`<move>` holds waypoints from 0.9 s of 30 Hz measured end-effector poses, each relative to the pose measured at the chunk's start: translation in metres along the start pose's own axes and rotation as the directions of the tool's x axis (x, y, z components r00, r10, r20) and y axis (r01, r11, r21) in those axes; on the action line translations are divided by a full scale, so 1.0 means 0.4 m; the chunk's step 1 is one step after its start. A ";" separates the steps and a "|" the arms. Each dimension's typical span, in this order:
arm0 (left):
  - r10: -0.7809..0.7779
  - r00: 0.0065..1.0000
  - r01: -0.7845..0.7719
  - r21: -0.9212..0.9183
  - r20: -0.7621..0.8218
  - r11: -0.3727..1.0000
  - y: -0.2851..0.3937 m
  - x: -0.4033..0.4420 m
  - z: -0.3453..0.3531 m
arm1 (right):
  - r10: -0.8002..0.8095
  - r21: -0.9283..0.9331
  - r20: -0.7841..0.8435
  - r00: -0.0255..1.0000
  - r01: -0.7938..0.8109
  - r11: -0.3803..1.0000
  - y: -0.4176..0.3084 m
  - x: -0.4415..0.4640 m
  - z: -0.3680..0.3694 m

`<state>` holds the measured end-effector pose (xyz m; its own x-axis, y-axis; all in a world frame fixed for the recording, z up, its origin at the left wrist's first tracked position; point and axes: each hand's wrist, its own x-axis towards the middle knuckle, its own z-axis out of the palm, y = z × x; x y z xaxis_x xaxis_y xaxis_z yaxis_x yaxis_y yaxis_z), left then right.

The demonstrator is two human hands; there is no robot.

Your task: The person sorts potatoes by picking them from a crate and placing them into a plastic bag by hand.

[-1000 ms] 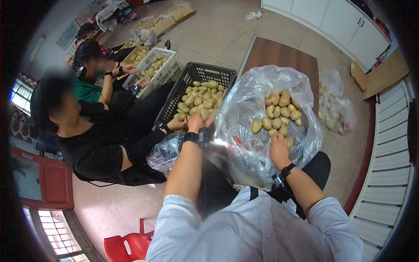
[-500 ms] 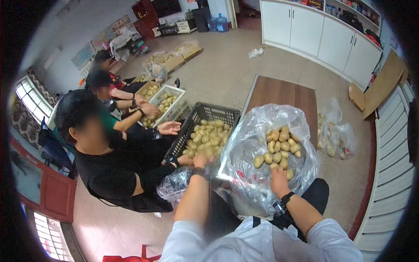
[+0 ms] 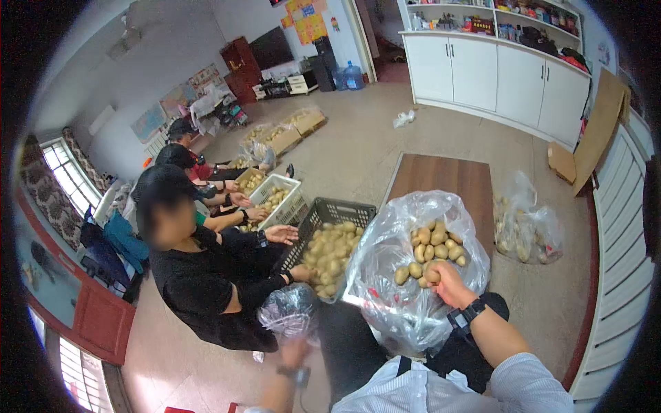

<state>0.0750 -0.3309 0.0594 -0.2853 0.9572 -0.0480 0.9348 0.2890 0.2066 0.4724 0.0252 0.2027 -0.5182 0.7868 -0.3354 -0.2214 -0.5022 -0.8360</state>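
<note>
A large clear plastic bag (image 3: pixel 385 258) lies spread open in front of me with several potatoes (image 3: pixel 437 237) inside. My right hand (image 3: pixel 451 286) is over the bag's near right part, its fingers closed round a potato (image 3: pixel 432 274). Low at the left, my left hand (image 3: pixel 295 352) is smeared by motion, so its fingers cannot be read. It is just below a crumpled clear plastic bag (image 3: pixel 286 311) beside the co-worker. Left of the big bag stands a dark plastic crate (image 3: pixel 322 213) full of potatoes (image 3: pixel 327 255).
A co-worker in black (image 3: pixel 206 289) sits at the left, both hands by the dark crate. Other people sit farther along by a white crate (image 3: pixel 296 203) of potatoes. A brown board (image 3: pixel 441 179) lies beyond the bag; bagged potatoes (image 3: pixel 527 230) rest on the floor at right.
My left hand has pulled back from the dark crate toward me, down and left. My right hand has lifted slightly with a potato in its fingers. The head view has tilted up.
</note>
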 end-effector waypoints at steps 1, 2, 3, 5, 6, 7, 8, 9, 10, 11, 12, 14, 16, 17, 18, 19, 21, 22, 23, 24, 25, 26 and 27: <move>-0.004 0.999 0.004 -0.001 0.038 1.000 -0.033 -0.099 0.095 | -0.023 0.027 -0.051 0.998 0.025 0.999 -0.019 -0.012 0.007; -0.030 0.987 0.036 -0.034 0.159 0.999 -0.043 -0.171 0.154 | 0.015 0.000 0.019 1.000 -0.015 1.000 -0.035 -0.014 -0.013; -0.009 0.933 0.042 -0.084 0.358 0.996 -0.050 -0.252 0.218 | 0.010 0.002 0.024 1.000 -0.010 1.000 -0.046 -0.024 -0.017; 0.177 0.737 -0.026 -0.234 0.652 0.972 -0.056 -0.418 0.366 | 0.105 0.105 -0.004 0.995 -0.104 0.989 -0.072 -0.040 -0.029; 0.083 0.700 0.096 -0.208 0.709 0.973 -0.017 -0.407 0.339 | 0.101 0.108 -0.009 0.995 -0.099 0.989 -0.075 -0.037 -0.043; -0.041 0.736 0.205 -0.165 0.676 0.965 0.004 -0.354 0.311 | 0.113 0.104 0.011 0.993 -0.114 0.988 -0.072 -0.029 -0.060; -0.139 0.759 0.289 -0.138 0.636 0.947 0.018 -0.296 0.285 | 0.128 0.098 0.031 0.991 -0.131 0.987 -0.069 -0.027 -0.075; -0.160 0.772 0.305 -0.138 0.615 0.942 0.035 -0.265 0.270 | 0.129 0.097 0.025 0.991 -0.131 0.987 -0.069 -0.032 -0.087; -0.173 0.789 0.314 -0.144 0.590 0.939 0.054 -0.228 0.247 | 0.152 0.077 0.026 0.988 -0.153 0.985 -0.072 -0.032 -0.097; -0.180 0.804 0.318 -0.155 0.567 0.935 0.070 -0.192 0.227 | 0.175 0.059 0.026 0.984 -0.176 0.983 -0.077 -0.031 -0.104; -0.180 0.816 0.315 -0.162 0.550 0.935 0.083 -0.160 0.211 | 0.175 0.061 0.020 0.984 -0.176 0.982 -0.079 -0.031 -0.109; -0.172 0.838 0.306 -0.185 0.518 0.934 0.113 -0.104 0.188 | 0.194 0.081 0.020 0.981 -0.195 0.977 -0.080 -0.028 -0.119; -0.160 0.851 0.293 -0.200 0.500 0.935 0.133 -0.052 0.177 | 0.201 0.113 0.022 0.979 -0.202 0.973 -0.076 -0.020 -0.131; -0.149 0.857 0.282 -0.207 0.494 0.937 0.142 -0.027 0.176 | 0.203 0.145 0.030 0.979 -0.205 0.968 -0.076 -0.015 -0.138; -0.143 0.859 0.276 -0.209 0.491 0.938 0.150 -0.002 0.175 | 0.202 0.141 0.020 0.979 -0.203 0.969 -0.070 -0.007 -0.144; -0.134 0.862 0.266 -0.211 0.488 0.941 0.157 0.022 0.172 | 0.197 0.143 0.006 0.980 -0.196 0.970 -0.057 0.004 -0.149; -0.117 0.864 0.247 -0.212 0.489 0.946 0.163 0.062 0.177 | 0.192 0.148 -0.022 0.981 -0.187 0.971 -0.058 0.018 -0.139; -0.108 0.864 0.238 -0.211 0.492 0.948 0.168 0.077 0.182 | 0.202 0.132 0.006 0.979 -0.201 0.971 -0.058 0.020 -0.137; -0.099 0.864 0.230 -0.214 0.493 0.949 0.171 0.091 0.184 | 0.211 0.118 0.035 0.977 -0.214 0.970 -0.062 0.017 -0.126; -0.090 0.865 0.222 -0.217 0.493 0.951 0.172 0.105 0.188 | 0.212 0.125 -0.006 0.977 -0.210 0.970 -0.072 0.010 -0.101; -0.082 0.865 0.214 -0.216 0.495 0.953 0.174 0.113 0.192 | 0.211 0.128 -0.017 0.977 -0.208 0.970 -0.075 0.013 -0.094; -0.078 0.866 0.208 -0.215 0.494 0.954 0.176 0.119 0.193 | 0.223 0.080 0.015 0.975 -0.224 0.971 -0.078 0.016 -0.091; -0.071 0.868 0.203 -0.222 0.492 0.954 0.176 0.123 0.193 | 0.237 0.030 0.048 0.970 -0.239 0.971 -0.076 0.015 -0.084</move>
<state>0.1431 -0.2625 -0.0040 -0.2095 0.8173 -0.5368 0.7867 0.4669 0.4039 0.5039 0.0575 0.2115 -0.5948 0.6270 -0.5031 -0.1159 -0.6862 -0.7182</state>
